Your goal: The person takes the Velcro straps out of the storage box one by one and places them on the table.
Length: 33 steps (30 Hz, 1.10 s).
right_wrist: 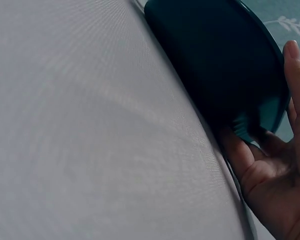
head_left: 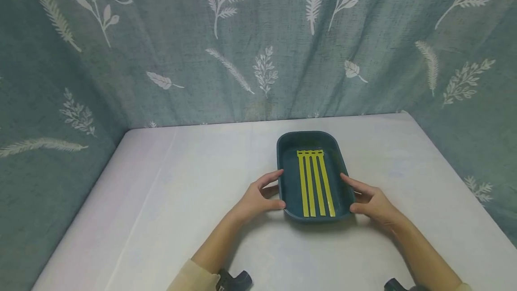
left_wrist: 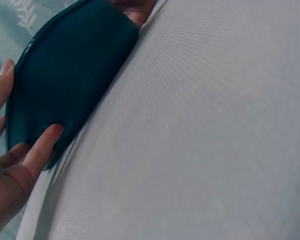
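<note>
The left hand (head_left: 256, 196) and right hand (head_left: 373, 202) each have a grip on the dark tray (head_left: 290, 178); four yellow strips (head_left: 318, 184) lie inside.

Dark teal tray (head_left: 311, 140) with four yellow strips (head_left: 318, 183)
The round-cornered tray faces open side up; inside, the strips lie lengthwise, side by side, their wider heads lined up toward its far end.
</note>
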### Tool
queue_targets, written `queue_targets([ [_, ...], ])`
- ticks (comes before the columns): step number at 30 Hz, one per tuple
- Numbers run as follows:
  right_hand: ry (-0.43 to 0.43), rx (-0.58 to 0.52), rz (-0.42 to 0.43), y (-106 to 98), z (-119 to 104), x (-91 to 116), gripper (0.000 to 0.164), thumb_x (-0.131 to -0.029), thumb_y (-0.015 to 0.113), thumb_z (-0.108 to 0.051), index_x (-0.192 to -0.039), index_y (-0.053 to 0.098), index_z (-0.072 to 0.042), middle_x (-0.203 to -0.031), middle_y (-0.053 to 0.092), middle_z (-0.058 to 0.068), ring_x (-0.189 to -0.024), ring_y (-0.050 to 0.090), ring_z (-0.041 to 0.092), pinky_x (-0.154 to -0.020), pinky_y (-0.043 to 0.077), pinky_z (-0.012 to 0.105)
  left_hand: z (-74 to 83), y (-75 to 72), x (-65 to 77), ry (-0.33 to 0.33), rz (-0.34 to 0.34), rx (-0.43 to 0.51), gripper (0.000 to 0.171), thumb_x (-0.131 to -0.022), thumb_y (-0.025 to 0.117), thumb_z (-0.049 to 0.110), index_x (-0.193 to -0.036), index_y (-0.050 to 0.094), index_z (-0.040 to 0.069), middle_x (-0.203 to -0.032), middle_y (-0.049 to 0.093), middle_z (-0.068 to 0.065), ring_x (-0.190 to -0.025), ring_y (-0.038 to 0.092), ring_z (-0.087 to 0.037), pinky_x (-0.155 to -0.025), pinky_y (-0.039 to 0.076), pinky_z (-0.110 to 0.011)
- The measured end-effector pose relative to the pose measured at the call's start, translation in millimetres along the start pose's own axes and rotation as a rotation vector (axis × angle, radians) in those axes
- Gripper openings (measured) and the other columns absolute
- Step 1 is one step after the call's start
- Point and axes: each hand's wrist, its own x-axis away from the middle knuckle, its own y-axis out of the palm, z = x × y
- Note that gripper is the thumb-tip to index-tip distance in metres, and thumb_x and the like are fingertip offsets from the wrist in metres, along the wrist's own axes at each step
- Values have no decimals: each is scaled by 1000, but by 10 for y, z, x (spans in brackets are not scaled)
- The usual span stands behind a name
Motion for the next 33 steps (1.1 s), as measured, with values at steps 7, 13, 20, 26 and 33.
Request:
queue_targets([
  [7,-90,-110,-23,65,61,-13,70,-83,73,-16,-145,40,-12,-144,39,-16,-118,49,-2,-92,45,18,-15,-45,23,9,2,-7,83,-75,79,8,-146,37,17,-151,35,-6,-132,43,-30,-101,43,-40],
  [13,-80,-113,-43,146,57,-18,75,-81,75,-17,-145,36,-6,-141,37,-21,-121,44,-3,-95,43,18,-16,-88,120,-1,-4,11,86,-74,80,7,-147,35,13,-151,32,-10,-132,42,-33,-99,44,-40],
  [20,-75,-81,-28,197,42,-32,73,-81,75,-17,-143,39,-5,-150,34,0,-131,39,19,-96,42,18,27,-132,177,-13,5,19,85,-73,80,5,-145,37,14,-150,34,-9,-131,44,-33,-96,46,-41],
  [26,-88,-83,-21,237,36,-40,71,-81,76,-15,-142,42,-5,-148,37,-5,-124,41,-5,-96,40,16,33,-165,188,-42,14,10,82,-74,78,2,-145,39,13,-150,36,-8,-130,45,-33,-95,47,-41],
  [33,-114,-134,-31,208,78,-50,66,-83,73,-15,-140,43,-2,-138,44,-22,-121,46,-4,-95,41,16,51,-182,183,-65,12,-4,80,-74,78,2,-144,40,14,-150,36,-7,-130,45,-34,-96,46,-42],
])
